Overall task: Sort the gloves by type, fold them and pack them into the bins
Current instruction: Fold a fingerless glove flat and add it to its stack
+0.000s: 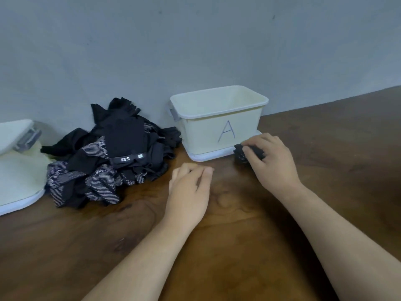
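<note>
Speaker 1: Where do we have the glove now?

Speaker 2: Our right hand (271,161) grips the small folded black fabric glove (239,154), with the fingers curled over it, and holds it down on the brown wooden table (238,235). The bundle lies just beside the front right corner of the cream rectangular plastic bin (219,115) marked with the letter A. It is close to the flat white lid (208,156) on which this bin stands; we cannot tell if it touches the lid.

Speaker 1: Which way does the bin lie from this hand?

Speaker 2: The open top is above the hand, a little to the left and further back. The long axis of the bin runs left to right along the grey-blue painted wall (195,51). We judge that the next move needs a lift over the near rim and then a short way inward.

Speaker 1: Which hand is nearer?

Speaker 2: The right one, clearly. Our left hand (188,187) rests on the table with loosely curled fingers and holds nothing. It lies in front of the gap between the bin and the loose pile of black and striped gloves (108,157).

Speaker 1: What else is around us?

Speaker 2: A second pale plastic container (19,170) stands at the left edge, only partly in view, beside the pile. Inside bin A we see no glove, but its floor is hidden from us.
</note>
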### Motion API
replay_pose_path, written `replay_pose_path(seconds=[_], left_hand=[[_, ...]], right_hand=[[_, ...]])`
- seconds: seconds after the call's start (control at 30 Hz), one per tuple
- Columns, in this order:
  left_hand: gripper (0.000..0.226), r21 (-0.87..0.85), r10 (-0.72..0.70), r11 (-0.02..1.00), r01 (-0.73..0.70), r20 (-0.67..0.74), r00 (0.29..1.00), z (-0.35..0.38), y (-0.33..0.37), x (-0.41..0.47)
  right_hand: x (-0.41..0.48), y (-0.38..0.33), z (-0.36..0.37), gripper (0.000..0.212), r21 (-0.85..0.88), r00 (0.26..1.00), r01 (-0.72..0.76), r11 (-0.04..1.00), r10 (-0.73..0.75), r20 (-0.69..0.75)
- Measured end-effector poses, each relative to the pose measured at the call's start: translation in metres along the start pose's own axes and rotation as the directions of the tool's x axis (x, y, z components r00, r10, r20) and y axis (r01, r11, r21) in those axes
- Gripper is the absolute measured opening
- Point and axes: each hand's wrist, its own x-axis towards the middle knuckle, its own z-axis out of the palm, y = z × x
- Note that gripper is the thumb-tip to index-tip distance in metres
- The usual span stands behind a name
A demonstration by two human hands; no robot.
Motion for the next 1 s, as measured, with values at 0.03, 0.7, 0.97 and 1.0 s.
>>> replay_pose_path(seconds=[0.03,0.7,0.97,1.0], left_hand=[[0.036,0.003,-0.008,1.000,0.008,-0.005,1.000,-0.013,-0.009,-0.009],[0.023,0.065,-0.139,0.986,0.152,-0.174,0.975,-0.184,-0.131,-0.080],[0.036,0.089,-0.145,0.984,0.157,-0.136,0.980,-0.180,-0.133,-0.074],[0.037,0.093,-0.145,0.983,0.157,-0.130,0.981,-0.180,-0.132,-0.075]], right_hand=[[-0.004,-0.010,0.003,0.013,0.046,1.000,0.006,0.999,-0.006,-0.004],[-0.026,-0.177,0.175,0.053,-0.060,0.979,0.080,0.995,-0.068,0.192],[-0.011,-0.175,0.191,0.037,-0.055,0.996,0.044,0.998,-0.039,0.079],[-0.011,-0.175,0.189,0.035,-0.008,0.997,0.051,0.999,-0.050,0.065]])
